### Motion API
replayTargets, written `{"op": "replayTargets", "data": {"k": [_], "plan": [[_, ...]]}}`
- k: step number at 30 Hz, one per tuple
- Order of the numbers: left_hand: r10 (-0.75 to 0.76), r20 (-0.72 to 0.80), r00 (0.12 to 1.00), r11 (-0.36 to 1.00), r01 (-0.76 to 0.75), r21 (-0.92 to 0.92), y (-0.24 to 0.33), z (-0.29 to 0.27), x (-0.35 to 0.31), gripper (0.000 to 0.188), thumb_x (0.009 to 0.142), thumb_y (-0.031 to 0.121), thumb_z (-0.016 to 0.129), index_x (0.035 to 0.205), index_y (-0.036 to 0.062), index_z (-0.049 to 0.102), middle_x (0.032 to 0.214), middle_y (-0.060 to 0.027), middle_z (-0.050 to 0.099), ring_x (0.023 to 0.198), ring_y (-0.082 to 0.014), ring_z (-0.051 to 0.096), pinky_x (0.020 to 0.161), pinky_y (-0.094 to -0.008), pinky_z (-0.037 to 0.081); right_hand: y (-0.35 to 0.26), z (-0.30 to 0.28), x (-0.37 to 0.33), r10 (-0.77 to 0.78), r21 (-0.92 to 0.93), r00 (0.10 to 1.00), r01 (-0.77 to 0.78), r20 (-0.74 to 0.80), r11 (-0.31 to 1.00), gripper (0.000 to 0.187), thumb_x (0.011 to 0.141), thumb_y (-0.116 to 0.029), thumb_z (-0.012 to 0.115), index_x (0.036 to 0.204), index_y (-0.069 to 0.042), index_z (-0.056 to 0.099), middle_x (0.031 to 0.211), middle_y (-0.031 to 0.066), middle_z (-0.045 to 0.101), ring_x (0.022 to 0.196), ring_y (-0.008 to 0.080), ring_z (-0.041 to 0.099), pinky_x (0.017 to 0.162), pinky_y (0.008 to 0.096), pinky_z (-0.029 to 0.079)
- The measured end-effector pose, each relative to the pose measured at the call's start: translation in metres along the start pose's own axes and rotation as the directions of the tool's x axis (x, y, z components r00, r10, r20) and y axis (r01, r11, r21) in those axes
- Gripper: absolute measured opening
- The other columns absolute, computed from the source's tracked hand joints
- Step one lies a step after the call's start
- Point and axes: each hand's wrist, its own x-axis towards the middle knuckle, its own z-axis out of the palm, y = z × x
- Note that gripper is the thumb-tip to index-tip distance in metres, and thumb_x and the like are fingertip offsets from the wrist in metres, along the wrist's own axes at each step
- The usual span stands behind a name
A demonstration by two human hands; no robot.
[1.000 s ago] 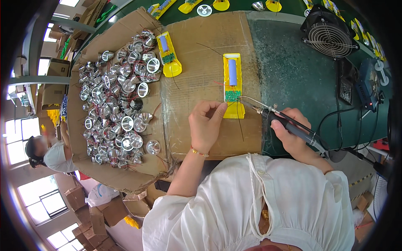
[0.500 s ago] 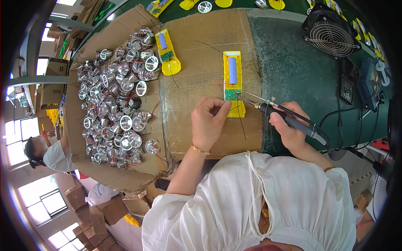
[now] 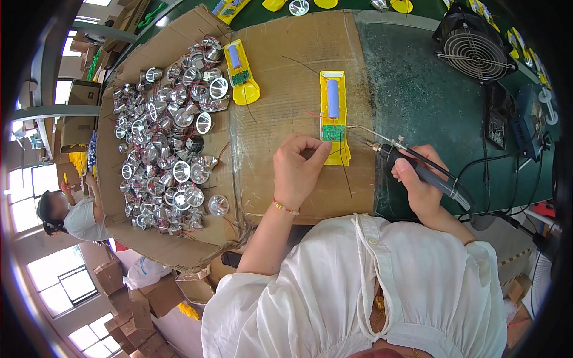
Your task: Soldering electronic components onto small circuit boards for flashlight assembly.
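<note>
i see the right hand (image 3: 425, 182) gripping the soldering iron (image 3: 418, 171), its tip now pulled back to the rt of the green board (image 3: 332, 133) vs the prev frame, where it was at the board. left hand (image 3: 297, 170) abt the same: thumb + finger close tog. by the board's lower l corner, can't tell if gripping anything. board's still in the yellow case (image 3: 335, 157) w/ the purple battery (image 3: 333, 99), on cardboard (image 3: 280, 113) atop the counter (image 3: 412, 77).

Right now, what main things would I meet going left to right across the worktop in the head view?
Pile of reflectors, first yellow housing, left hand, second yellow housing, right hand, black fan, blue box.
</note>
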Motion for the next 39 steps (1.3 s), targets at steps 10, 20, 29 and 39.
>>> {"op": "replayTargets", "data": {"k": [10,20,29,39], "plan": [[0.012,-0.024,1.0,0.983,-0.016,-0.18,0.011,-0.001,-0.003,0.01,0.077,0.009,0.073,0.079,0.0004,0.068,0.078,-0.0079,0.06,0.067,-0.014,0.061,0.06,-0.0258,0.049,0.0,-0.004,-0.002,0.057,0.011,0.998,-0.058,0.012,0.998,0.015,0.084,-0.009,0.067,0.09,0.001,0.058,0.074,0.0051,0.064,0.066,0.0068,0.058,0.059,0.0214,0.046],[0.195,-0.026,0.981,0.973,-0.19,0.128,0.005,-0.005,-0.005,0.009,0.078,0.008,0.072,0.08,0.0008,0.068,0.081,-0.0092,0.062,0.066,-0.0169,0.062,0.06,-0.0276,0.049,0.001,-0.003,-0.001,0.023,-0.034,1.0,-0.023,0.004,0.999,0.015,0.082,-0.01,0.069,0.088,0.0,0.06,0.071,0.0029,0.062,0.064,0.0056,0.055,0.056,0.0213,0.044],[-0.03,-0.036,0.999,1.0,0.03,0.004,0.002,0.002,0.003,0.016,0.08,0.012,0.071,0.077,-0.0026,0.066,0.075,-0.0104,0.062,0.06,-0.0159,0.062,0.057,-0.0276,0.048,0.006,0.015,0.007,0.019,-0.001,1.0,-0.019,0.015,1.0,0.015,0.081,-0.01,0.07,0.086,0.0,0.06,0.068,0.0012,0.06,0.06,0.0041,0.052,0.053,0.0208,0.042],[-0.022,-0.033,0.999,0.999,0.023,0.036,0.009,0.001,0.004,0.015,0.078,0.011,0.072,0.076,-0.003,0.067,0.074,-0.0099,0.062,0.059,-0.0146,0.061,0.056,-0.0267,0.047,0.004,0.015,0.007,0.078,0.082,0.997,-0.08,0.021,0.993,0.014,0.083,-0.009,0.068,0.088,0.001,0.059,0.071,0.0042,0.063,0.063,0.0059,0.056,0.056,0.0208,0.045]]}}
